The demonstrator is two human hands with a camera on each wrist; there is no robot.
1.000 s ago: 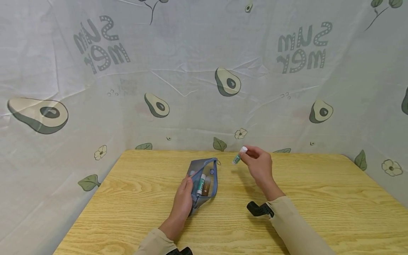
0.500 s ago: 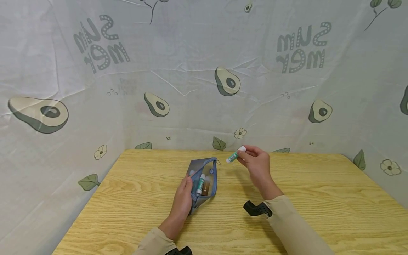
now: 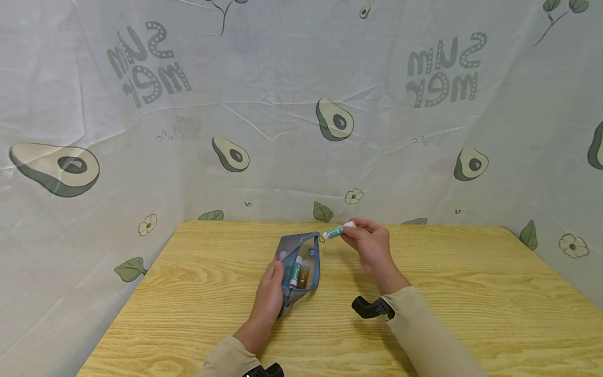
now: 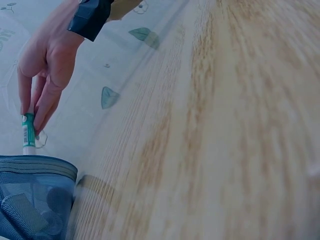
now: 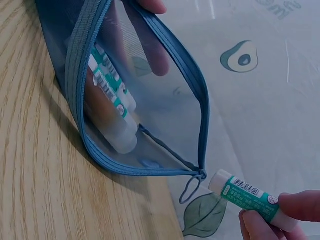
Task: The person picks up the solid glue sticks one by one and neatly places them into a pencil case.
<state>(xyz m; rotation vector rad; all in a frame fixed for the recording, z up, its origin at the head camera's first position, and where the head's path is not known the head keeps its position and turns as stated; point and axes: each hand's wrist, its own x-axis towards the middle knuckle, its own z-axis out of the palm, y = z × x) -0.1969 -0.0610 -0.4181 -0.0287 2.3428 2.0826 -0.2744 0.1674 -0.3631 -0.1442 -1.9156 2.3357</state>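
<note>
A blue mesh zip pouch [image 3: 317,269] gapes wide in the head view, and my left hand [image 3: 267,298] grips its left side with the thumb on top. Inside lie glue sticks [image 5: 107,80] with green labels, beside a brown tube with a clear end [image 5: 102,115]. My right hand [image 3: 374,254] pinches another glue stick [image 3: 335,231] between thumb and fingers by one end. That stick points left, its free white end right by the zip-pull loop [image 5: 190,189] at the pouch's far corner. In the right wrist view, fingers of the left hand show behind the mesh.
The wooden table [image 3: 452,283] stretches under both hands. A pale printed cloth [image 3: 282,68] with avocados and leaves hangs behind its far edge and along the sides. A black camera mount [image 3: 372,308] sits on the right wrist, close above the tabletop.
My right hand has moved left toward the pouch, and the glue stick in it has tipped from steep to nearly level. The left hand and pouch have stayed almost in place.
</note>
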